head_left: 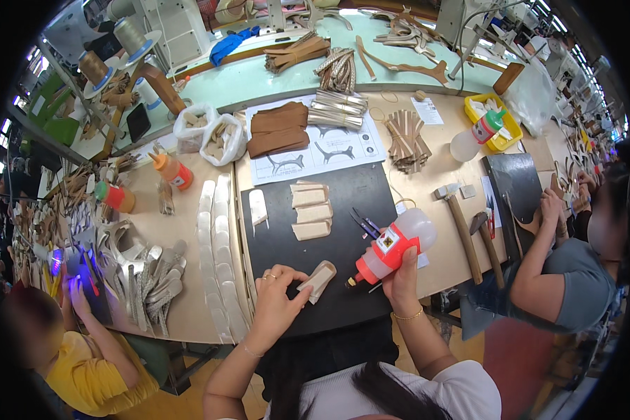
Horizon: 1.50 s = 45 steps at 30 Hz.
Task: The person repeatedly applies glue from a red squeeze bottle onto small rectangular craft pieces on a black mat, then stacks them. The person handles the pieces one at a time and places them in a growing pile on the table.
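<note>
On the black mat (271, 246), my left hand (281, 295) pinches the end of a small folded beige strip (320, 278), which looks like a leather piece. My right hand (402, 280) grips a clear squeeze bottle (418, 227) with a red label and red cap. The bottle is tilted, its nozzle pointing down and left, a short way right of the strip. Farther up the mat, several similar beige strips (311, 211) lie in an overlapping row. A pale piece (258, 206) rests to their left. Beside the bottle lies a dark slim tool (364, 222), partly hidden.
Hammers (462, 234) lie at right. Two squeeze bottles (172, 171) stand left, near white bags (224, 140). Brown strips (278, 129) and silvery strips (338, 110) cover a drawing sheet (280, 165). Co-workers sit on both sides; a yellow basket (512, 131) is far right.
</note>
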Each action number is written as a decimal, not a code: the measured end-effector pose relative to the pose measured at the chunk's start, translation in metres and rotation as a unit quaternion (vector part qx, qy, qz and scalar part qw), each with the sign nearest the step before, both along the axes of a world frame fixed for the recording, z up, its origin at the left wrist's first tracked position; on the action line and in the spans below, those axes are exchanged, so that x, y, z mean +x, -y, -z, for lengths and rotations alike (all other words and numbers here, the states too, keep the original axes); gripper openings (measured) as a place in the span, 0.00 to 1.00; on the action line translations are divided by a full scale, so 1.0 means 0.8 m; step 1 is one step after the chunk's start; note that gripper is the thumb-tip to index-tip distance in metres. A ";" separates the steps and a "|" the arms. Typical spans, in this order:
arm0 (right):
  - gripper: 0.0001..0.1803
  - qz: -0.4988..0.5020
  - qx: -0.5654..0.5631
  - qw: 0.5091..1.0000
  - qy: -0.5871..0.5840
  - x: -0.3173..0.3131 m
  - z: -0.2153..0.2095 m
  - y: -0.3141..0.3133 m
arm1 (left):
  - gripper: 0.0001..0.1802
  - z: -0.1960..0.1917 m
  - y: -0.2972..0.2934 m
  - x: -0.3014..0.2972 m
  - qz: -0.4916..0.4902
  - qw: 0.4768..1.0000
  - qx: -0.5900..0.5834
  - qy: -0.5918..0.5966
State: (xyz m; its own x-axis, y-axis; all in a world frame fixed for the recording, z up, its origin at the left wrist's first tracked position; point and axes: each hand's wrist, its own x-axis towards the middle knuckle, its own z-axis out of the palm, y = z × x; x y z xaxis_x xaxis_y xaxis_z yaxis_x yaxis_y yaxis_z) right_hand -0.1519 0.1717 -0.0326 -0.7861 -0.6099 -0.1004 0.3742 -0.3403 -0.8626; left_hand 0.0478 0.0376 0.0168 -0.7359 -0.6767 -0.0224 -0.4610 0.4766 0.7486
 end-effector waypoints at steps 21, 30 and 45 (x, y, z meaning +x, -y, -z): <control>0.46 0.000 0.001 1.000 0.007 -0.009 0.000 -0.009 | 0.15 0.017 0.136 -0.108 -0.009 0.977 0.182 -0.112; 0.48 -0.004 0.008 1.000 0.008 -0.009 -0.005 -0.003 | 0.18 0.031 0.151 -0.114 -0.020 0.997 -0.054 -0.052; 0.31 -0.115 0.001 0.976 -0.183 -0.025 -0.040 0.076 | 0.24 -0.034 -0.040 -0.008 0.165 0.959 -0.227 -0.038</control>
